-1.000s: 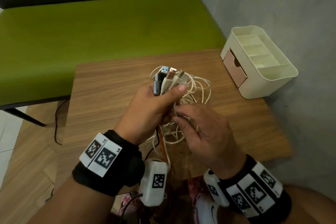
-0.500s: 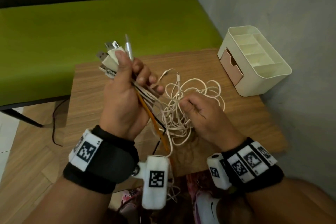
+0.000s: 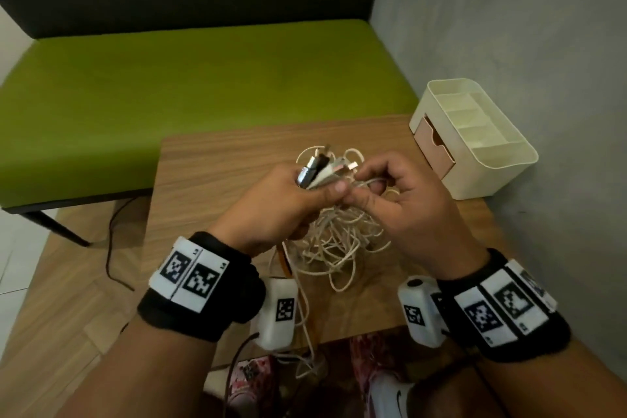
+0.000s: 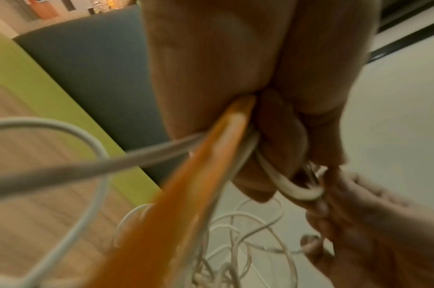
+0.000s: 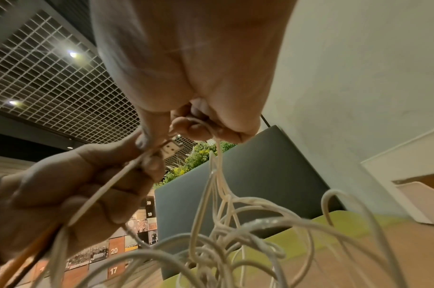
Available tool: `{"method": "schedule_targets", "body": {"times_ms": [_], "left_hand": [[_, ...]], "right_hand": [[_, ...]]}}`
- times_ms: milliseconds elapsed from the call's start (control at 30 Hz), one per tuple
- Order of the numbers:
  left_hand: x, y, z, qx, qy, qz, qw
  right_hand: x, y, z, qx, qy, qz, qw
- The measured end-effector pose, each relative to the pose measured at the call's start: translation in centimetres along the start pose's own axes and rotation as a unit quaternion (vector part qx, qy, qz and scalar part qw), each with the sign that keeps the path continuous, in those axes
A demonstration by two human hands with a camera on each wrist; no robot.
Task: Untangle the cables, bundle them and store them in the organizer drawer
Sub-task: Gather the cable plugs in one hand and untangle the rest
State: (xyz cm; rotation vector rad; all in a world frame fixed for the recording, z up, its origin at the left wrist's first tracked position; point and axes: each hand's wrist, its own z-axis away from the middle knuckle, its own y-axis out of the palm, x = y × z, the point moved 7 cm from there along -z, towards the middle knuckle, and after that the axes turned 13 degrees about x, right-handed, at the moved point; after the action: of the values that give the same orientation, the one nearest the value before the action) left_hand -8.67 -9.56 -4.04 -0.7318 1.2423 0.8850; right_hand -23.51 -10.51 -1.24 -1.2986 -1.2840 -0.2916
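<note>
Green seating backs the wooden bench [image 3: 220, 159], where the cream organizer [image 3: 475, 146] sits, its drawer barely ajar. The white cable tangle [image 3: 342, 241] hangs between both hands. The left hand [image 3: 271, 210], raised a moment ago, has dropped back, gripping the USB plugs [image 3: 319, 168]; the right hand [image 3: 410, 204] pinches a strand, so untangling continues.

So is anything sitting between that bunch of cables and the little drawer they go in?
Nothing visible lies on the table between the cables and the organizer, but its pink drawer looks barely open.
</note>
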Motion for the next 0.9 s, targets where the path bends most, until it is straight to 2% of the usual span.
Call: {"method": "schedule_targets", "body": {"times_ms": [100, 200, 267, 333, 400, 467, 533, 600, 633, 700, 800, 900], "left_hand": [[0.5, -0.1, 0.0, 0.053, -0.018, 0.017, 0.998], [0.5, -0.7, 0.3, 0.052, 0.005, 0.092, 0.994], [0.5, -1.3, 0.6, 0.066, 0.025, 0.147, 0.987], [0.5, -1.7, 0.8, 0.062, 0.029, 0.161, 0.985], [1.0, -2.8, 0.7, -0.001, 0.018, 0.157, 0.988], [1.5, -4.6, 0.8, -0.129, 0.032, 0.166, 0.977], [1.6, -5.9, 1.2, -0.243, 0.062, 0.157, 0.955], [1.0, -5.8, 1.6, -0.307, 0.088, 0.097, 0.943], [0.4, -5.3, 1.7, -0.318, 0.094, 0.041, 0.942], [-0.5, -3.4, 1.2, -0.301, 0.093, -0.063, 0.947], [0.0, -0.6, -0.4, -0.206, 0.068, -0.059, 0.974], [0.9, -0.1, -1.0, -0.154, 0.014, -0.076, 0.985]], "right_hand": [[-1.1, 0.2, 0.4, 0.010, 0.024, -0.039, 0.999], [-2.6, 1.4, 0.1, 0.097, 0.033, -0.074, 0.992], [-3.9, 2.1, -0.1, 0.149, 0.045, -0.028, 0.987], [-5.2, 2.0, -0.1, 0.167, 0.061, 0.019, 0.984], [-6.0, 0.9, 0.1, 0.141, 0.090, 0.019, 0.986], [-5.9, -0.7, 0.3, 0.070, 0.103, -0.013, 0.992], [-5.1, -1.6, 0.4, 0.022, 0.077, 0.001, 0.997], [-4.6, -0.9, 0.0, 0.045, 0.049, 0.063, 0.996], [-4.6, -0.2, -0.2, 0.062, 0.038, 0.104, 0.992], [-4.5, 1.0, -0.7, 0.073, 0.016, 0.178, 0.981], [-3.7, 1.9, -1.3, 0.062, -0.021, 0.226, 0.972], [-3.1, 2.0, -1.3, 0.056, -0.046, 0.230, 0.971]]}}
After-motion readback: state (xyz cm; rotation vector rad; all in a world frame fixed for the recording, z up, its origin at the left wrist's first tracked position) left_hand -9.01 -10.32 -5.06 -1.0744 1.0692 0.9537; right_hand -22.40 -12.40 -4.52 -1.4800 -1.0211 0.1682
